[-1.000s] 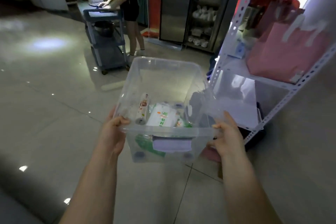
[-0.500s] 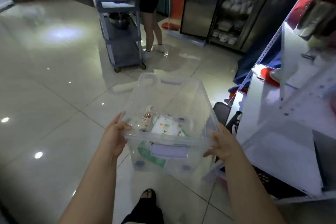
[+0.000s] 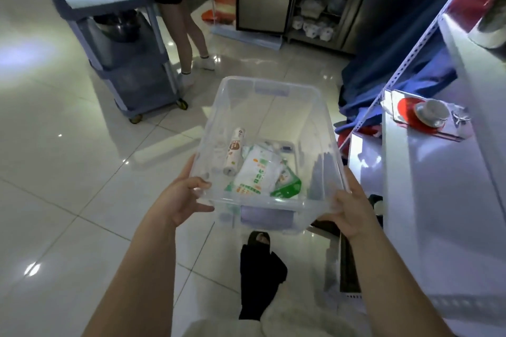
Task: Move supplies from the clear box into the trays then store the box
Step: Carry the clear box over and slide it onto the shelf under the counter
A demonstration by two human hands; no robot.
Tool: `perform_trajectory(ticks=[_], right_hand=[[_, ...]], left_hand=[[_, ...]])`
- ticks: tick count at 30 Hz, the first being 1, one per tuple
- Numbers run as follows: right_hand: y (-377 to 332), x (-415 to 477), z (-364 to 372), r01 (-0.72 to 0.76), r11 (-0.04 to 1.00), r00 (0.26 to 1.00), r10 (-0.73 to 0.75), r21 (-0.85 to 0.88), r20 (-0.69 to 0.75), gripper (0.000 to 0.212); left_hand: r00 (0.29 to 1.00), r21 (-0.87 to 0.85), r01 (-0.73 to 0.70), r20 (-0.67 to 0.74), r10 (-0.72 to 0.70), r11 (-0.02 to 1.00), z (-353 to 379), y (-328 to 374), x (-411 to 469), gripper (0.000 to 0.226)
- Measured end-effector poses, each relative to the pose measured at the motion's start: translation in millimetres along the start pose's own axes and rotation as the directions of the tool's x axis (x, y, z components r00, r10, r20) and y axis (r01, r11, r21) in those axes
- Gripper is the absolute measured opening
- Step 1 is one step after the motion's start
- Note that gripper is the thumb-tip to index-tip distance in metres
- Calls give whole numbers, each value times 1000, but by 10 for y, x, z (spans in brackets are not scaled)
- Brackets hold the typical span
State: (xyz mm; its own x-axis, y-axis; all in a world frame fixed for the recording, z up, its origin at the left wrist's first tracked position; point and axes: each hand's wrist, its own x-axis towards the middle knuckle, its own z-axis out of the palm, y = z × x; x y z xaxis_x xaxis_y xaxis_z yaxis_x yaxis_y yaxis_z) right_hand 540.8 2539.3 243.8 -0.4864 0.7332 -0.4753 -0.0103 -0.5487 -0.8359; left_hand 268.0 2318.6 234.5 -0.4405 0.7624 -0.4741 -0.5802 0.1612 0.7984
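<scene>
I hold a clear plastic box (image 3: 269, 87) in the air over the tiled floor, tilted slightly toward me. My left hand (image 3: 180, 200) grips its near left rim and my right hand (image 3: 349, 212) grips its near right rim. Inside lie a white roll with a printed label (image 3: 234, 152), a white packet with green and orange print (image 3: 258, 172) and a green-edged packet (image 3: 289, 186). A purple latch (image 3: 267, 217) sits on the near wall. No trays are in sight.
A white metal shelf unit (image 3: 438, 200) stands close on the right, with a cup on a red saucer (image 3: 430, 112). A grey cart (image 3: 123, 49) and a standing person (image 3: 186, 35) are ahead left. My foot in a black shoe (image 3: 258, 268) is below the box.
The view has tipped further down and the box has come lower and closer to the shelf unit. My foot has come into sight. Both hands keep their grip.
</scene>
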Motion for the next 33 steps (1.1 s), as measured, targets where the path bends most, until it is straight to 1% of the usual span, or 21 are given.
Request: perform_trajectory(ticks=[4, 7, 11, 13, 16, 20, 22, 24, 27, 31, 33], right_hand=[[-255, 1010, 178, -31, 999, 999, 31, 4, -8, 66], [-467, 1741, 333, -61, 998, 998, 61, 9, -22, 63], [-725, 2480, 480, -89, 992, 995, 92, 88, -40, 66], [-791, 2729, 519, -87, 989, 992, 98, 121, -82, 68], [-815, 3052, 587, -29, 988, 992, 46, 149, -115, 70], [-734, 3448, 617, 26, 972, 967, 35, 233, -253, 73], [-675, 3653, 626, 54, 959, 937, 47, 277, -346, 73], [-611, 3822, 662, 96, 936, 897, 66, 338, -438, 74], [-581, 3993, 833, 133, 907, 785, 149, 398, -601, 78], [-597, 4043, 1121, 216, 865, 685, 196, 453, -701, 77], [-560, 4042, 1219, 264, 827, 626, 245, 497, -741, 77]], left_hand=[[1000, 40, -8, -17, 8, 999, 73, 465, 950, 69], [1000, 101, -6, -11, 7, 995, 131, 881, 1625, 71], [992, 73, 74, -108, -66, 995, 202, 1346, 2423, 80], [991, 96, 101, -92, -92, 990, 264, 1544, 2793, 83], [990, 132, 139, -41, -135, 982, 335, 1843, 3417, 87], [973, 234, 209, 50, -226, 950, 484, 2058, 4354, 92], [950, 307, 259, 89, -299, 916, 574, 2127, 4835, 89], [911, 409, 305, 137, -388, 860, 711, 2230, 5313, 82], [849, 540, 334, 184, -496, 772, 967, 2381, 5999, 84], [773, 689, 331, 193, -604, 645, 1418, 2455, 6652, 83], [731, 749, 321, 193, -654, 580, 1662, 2394, 6865, 81]])
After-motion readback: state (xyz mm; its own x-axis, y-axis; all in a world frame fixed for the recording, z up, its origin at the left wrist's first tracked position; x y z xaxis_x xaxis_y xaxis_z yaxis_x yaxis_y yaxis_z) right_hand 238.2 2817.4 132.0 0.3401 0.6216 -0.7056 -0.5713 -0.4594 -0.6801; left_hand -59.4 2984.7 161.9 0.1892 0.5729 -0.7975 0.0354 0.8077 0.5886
